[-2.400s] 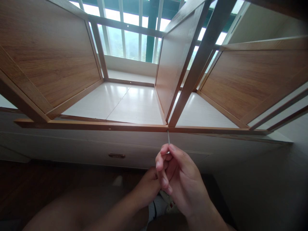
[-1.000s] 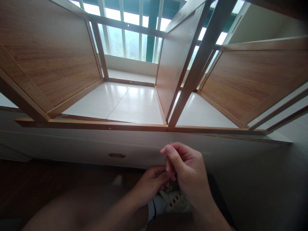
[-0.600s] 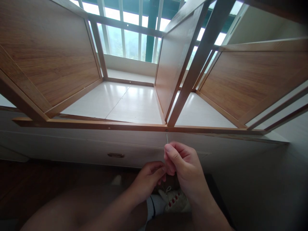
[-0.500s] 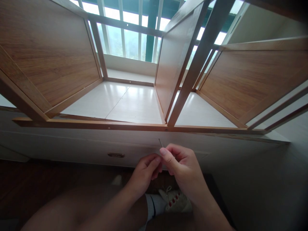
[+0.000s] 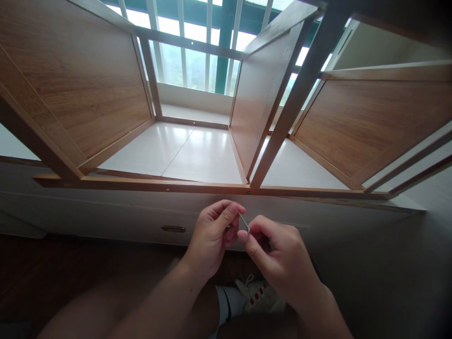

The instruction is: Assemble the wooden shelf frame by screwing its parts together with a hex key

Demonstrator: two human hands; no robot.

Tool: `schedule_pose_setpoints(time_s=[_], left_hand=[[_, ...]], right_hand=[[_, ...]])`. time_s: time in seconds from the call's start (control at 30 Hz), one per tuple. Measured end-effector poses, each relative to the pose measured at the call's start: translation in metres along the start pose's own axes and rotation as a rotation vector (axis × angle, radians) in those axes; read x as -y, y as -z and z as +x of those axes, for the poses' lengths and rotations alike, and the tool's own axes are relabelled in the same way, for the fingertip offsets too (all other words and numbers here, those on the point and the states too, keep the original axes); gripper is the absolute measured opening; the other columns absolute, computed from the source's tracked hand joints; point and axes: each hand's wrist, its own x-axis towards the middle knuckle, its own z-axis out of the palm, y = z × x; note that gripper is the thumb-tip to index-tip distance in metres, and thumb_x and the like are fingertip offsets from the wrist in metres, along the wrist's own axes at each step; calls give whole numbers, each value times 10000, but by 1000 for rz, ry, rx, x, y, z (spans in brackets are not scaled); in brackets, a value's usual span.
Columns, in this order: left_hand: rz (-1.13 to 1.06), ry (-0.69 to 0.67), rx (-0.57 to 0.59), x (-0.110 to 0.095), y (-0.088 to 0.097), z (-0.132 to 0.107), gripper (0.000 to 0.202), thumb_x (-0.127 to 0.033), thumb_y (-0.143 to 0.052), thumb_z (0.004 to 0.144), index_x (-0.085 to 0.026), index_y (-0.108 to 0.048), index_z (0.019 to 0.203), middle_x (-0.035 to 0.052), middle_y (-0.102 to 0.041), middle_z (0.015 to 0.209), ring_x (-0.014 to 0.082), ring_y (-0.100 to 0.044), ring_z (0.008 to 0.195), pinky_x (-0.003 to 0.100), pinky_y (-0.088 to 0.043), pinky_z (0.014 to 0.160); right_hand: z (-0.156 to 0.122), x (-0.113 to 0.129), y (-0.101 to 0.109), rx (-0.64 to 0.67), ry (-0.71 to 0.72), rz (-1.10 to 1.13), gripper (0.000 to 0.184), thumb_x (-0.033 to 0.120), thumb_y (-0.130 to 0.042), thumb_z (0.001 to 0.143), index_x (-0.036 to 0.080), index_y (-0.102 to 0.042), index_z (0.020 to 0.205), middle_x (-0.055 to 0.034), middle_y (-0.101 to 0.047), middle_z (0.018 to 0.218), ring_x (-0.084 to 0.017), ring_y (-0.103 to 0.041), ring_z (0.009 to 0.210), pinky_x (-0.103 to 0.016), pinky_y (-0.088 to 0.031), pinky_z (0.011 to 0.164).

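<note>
A thin metal hex key (image 5: 244,222) sits between my two hands, just below the front rail (image 5: 141,184) of a wooden shelf frame. My left hand (image 5: 212,235) pinches the key's upper end with thumb and forefinger. My right hand (image 5: 278,256) pinches its lower end, the other fingers curled in. A small screw hole (image 5: 248,192) shows in the rail right above the hands, where the middle divider panel (image 5: 256,94) meets it.
The wooden frame lies on a white window-seat platform (image 5: 197,155), with side panels (image 5: 70,75) left and right. Below the rail is a white drawer front with a recessed handle (image 5: 173,229). My knee and a white sneaker (image 5: 259,296) are at the bottom.
The key was at the rail's screw hole, then came away. Both hands rose and closed together; my left hand now grips the key's upper end too.
</note>
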Motion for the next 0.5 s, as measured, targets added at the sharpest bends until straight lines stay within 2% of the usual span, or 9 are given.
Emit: schedule_pose_setpoints(time_s=[0.1, 0.3, 0.5], left_hand=[[-27, -7, 0, -1, -1, 3, 295, -410, -830, 810, -139, -716, 837, -39, -450, 628, 42, -327, 484, 143, -240, 414], [13, -8, 28, -1, 0, 2, 314, -437, -813, 826, -135, -727, 842, -36, -449, 628, 47, -331, 493, 160, -243, 423], [110, 2, 73, 6, 2, -3, 334, -465, -730, 892, -134, -752, 853, -7, -494, 657, 61, -375, 511, 175, -261, 431]], right_hand=[[0, -1, 3, -12, 82, -82, 252, 260, -545, 981, 198, -539, 736, 45, -469, 603, -101, -433, 558, -264, -291, 572], [1, -1, 1, -77, 178, -179, 317, 184, -534, 963, 205, -431, 664, 41, -419, 600, -104, -381, 552, -285, -268, 576], [-1, -1, 2, -215, 115, -149, 300, 185, -541, 967, 198, -516, 668, 45, -444, 577, -96, -392, 526, -265, -302, 561]])
